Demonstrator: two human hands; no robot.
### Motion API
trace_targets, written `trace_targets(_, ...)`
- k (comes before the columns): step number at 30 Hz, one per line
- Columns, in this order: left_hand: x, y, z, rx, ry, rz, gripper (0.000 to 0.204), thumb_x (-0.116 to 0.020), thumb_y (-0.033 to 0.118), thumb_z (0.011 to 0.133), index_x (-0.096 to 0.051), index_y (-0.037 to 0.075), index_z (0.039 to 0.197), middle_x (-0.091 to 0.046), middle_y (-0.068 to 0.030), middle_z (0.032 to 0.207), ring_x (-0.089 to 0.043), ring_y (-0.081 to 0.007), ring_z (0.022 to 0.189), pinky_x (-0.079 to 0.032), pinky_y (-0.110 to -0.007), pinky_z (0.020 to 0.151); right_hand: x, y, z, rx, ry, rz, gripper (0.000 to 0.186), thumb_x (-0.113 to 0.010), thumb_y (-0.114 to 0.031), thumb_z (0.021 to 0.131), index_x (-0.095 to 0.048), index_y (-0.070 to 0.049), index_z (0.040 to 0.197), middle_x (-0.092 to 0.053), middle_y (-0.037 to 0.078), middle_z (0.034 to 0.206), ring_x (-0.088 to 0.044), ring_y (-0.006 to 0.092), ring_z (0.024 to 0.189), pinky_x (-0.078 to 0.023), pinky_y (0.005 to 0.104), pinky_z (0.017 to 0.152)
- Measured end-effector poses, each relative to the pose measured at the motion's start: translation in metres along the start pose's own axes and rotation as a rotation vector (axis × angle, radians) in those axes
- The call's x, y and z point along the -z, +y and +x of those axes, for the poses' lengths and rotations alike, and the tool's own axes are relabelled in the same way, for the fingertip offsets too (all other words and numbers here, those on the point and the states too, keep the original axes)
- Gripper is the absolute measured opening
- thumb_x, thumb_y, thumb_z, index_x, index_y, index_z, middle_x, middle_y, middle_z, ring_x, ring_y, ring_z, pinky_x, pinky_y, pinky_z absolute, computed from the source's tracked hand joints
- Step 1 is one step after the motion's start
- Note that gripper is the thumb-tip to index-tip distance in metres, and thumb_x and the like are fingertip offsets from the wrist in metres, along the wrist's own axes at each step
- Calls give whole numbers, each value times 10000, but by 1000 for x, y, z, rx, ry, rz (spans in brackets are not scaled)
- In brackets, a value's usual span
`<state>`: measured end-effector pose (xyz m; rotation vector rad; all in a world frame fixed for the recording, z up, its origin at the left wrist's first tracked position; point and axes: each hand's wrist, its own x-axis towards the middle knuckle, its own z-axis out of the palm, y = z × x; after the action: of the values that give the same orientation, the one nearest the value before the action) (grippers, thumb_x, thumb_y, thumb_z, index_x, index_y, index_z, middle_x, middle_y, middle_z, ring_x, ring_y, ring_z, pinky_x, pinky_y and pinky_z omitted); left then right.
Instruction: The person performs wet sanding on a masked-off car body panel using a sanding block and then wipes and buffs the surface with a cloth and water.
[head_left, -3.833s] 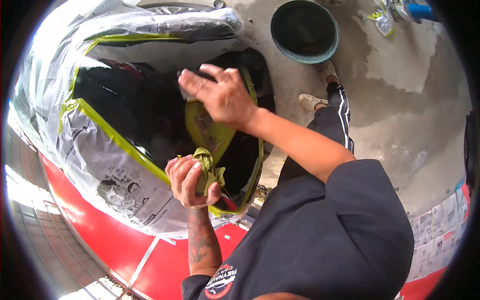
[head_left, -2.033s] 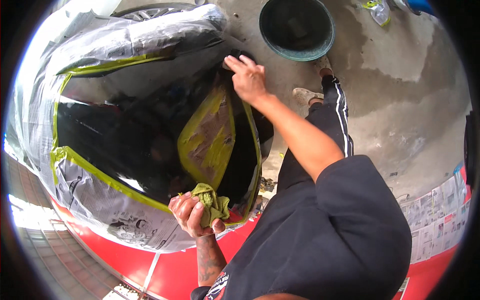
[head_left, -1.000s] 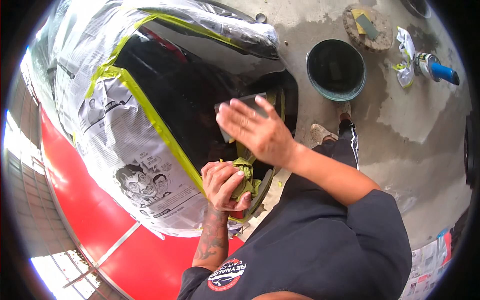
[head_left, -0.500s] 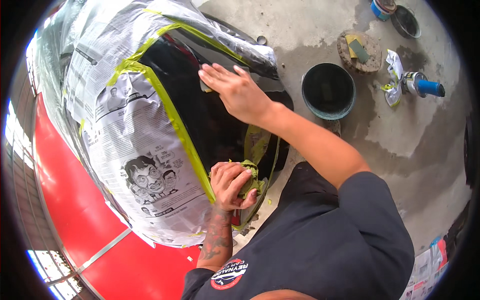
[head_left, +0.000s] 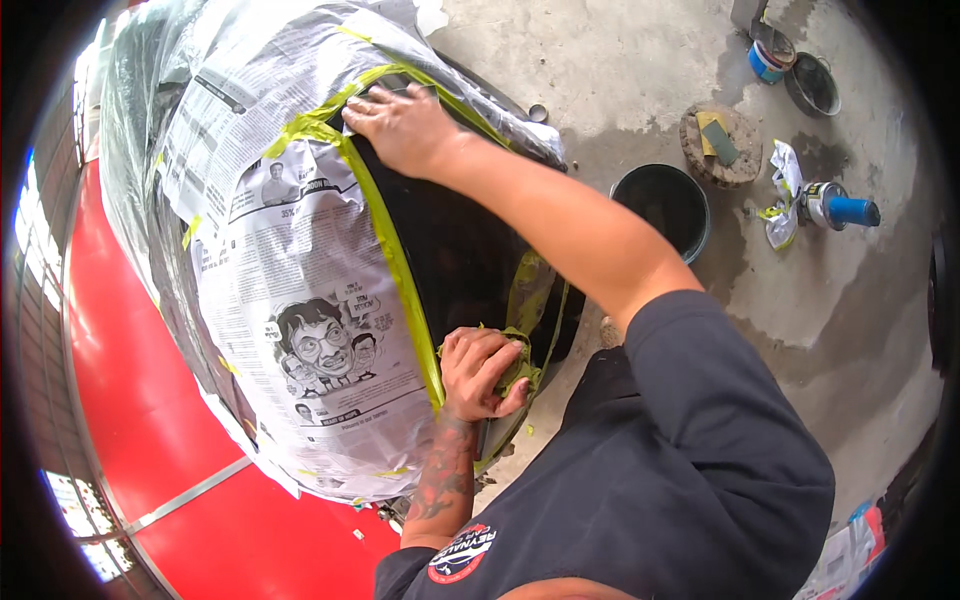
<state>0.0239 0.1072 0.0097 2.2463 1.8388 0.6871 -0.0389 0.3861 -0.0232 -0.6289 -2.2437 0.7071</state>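
A glossy black car panel [head_left: 430, 225] lies between strips of yellow-green masking tape [head_left: 385, 235] and newspaper sheets [head_left: 340, 240]. At the panel's far end, my right hand [head_left: 405, 130] presses down with fingers flat and close together. The thin piece, likely sandpaper, that showed beneath them earlier is hidden now. My left hand [head_left: 480, 370] rests at the near end of the panel, fingers curled around a crumpled yellow-green wad [head_left: 522, 365]. That wad matches the tape in colour; whether it is tape or cloth I cannot tell. A loose tape strip hangs beside it.
On the concrete floor stands a dark bucket of water [head_left: 662, 210]. Beyond it, sanding sheets [head_left: 717, 140] lie on a round stone block [head_left: 740, 170]. Further right are crumpled paper [head_left: 786, 190], a can with a blue top [head_left: 840, 207] and a black basin [head_left: 812, 85].
My right hand has slid along the black panel toward its far left corner. The left hand stays on the wad. The whole view has shifted slightly.
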Motion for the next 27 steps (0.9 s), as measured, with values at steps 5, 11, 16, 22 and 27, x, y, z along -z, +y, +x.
trace_targets(5,2,1,1,2,-8,-3,369,-694,305,740,-670,45,1001,-644,-107,896,-628,-298,818,-460,-437,778,2,14,6,-68,28,-68,431,-387,-177,985,-515,-165,1396,-511,4,1471,-413,229,1411,-312,574,1130)
trace_targets(11,5,-1,-2,31,-20,-3,379,-725,301,703,-687,78,1007,-633,-70,915,-624,-259,839,-453,-412,785,6,2,-18,129,48,-98,459,-445,-163,952,-526,-180,1404,-515,-21,1469,-421,221,1407,-339,590,1102)
trace_targets(16,4,0,-1,20,-20,-26,376,-722,298,702,-686,79,1006,-632,-70,915,-628,-256,844,-454,-408,779,8,2,8,114,-5,-60,478,-444,-161,950,-508,-205,1422,-508,-34,1476,-416,234,1410,-326,600,1109)
trace_targets(22,4,-1,0,19,-1,-26,373,-725,302,705,-687,75,998,-631,-69,913,-629,-251,846,-454,-405,777,-2,34,4,-238,60,-33,463,-467,-197,935,-541,-236,1391,-509,-28,1477,-487,260,1355,-375,585,1053)
trace_targets(27,5,-3,-7,31,1,-36,371,-731,298,700,-690,72,992,-630,-70,910,-629,-251,841,-454,-405,774,-14,2,-12,-121,135,60,444,-465,-203,923,-567,-211,1355,-549,15,1435,-515,281,1322,-409,572,1039)
